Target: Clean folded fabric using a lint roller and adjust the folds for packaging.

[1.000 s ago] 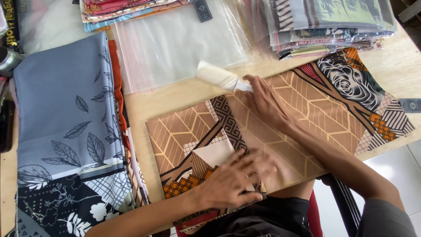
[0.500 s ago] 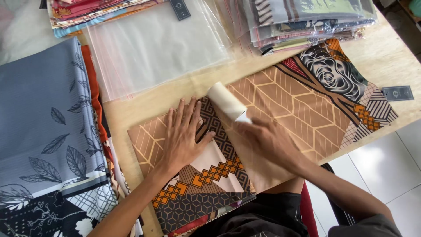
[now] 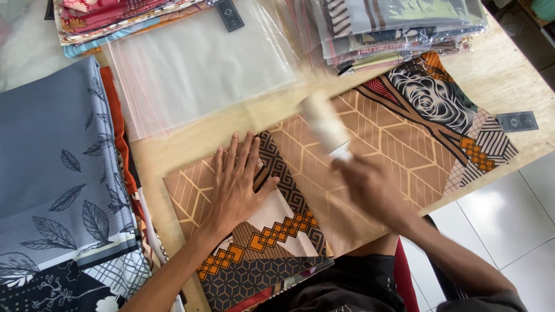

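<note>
A brown patterned scarf [image 3: 399,144] lies spread on the wooden table [image 3: 191,144], with a folded part at its left end. My left hand [image 3: 237,185] presses flat on that folded part, fingers apart. My right hand [image 3: 370,188] grips the handle of a white lint roller [image 3: 324,124] and holds it against the scarf's middle. The roller and right hand are blurred by motion.
A stack of clear plastic bags [image 3: 202,69] lies behind the scarf. Piles of bagged scarves [image 3: 399,29] sit at the back right, more folded fabric [image 3: 115,17] at the back left. A grey leaf-print scarf [image 3: 52,162] covers the left. A small dark card [image 3: 517,121] lies at right.
My left hand moved from the scarf's near edge up onto the folded left part and flattened. The roller swept across the scarf's middle under my right hand.
</note>
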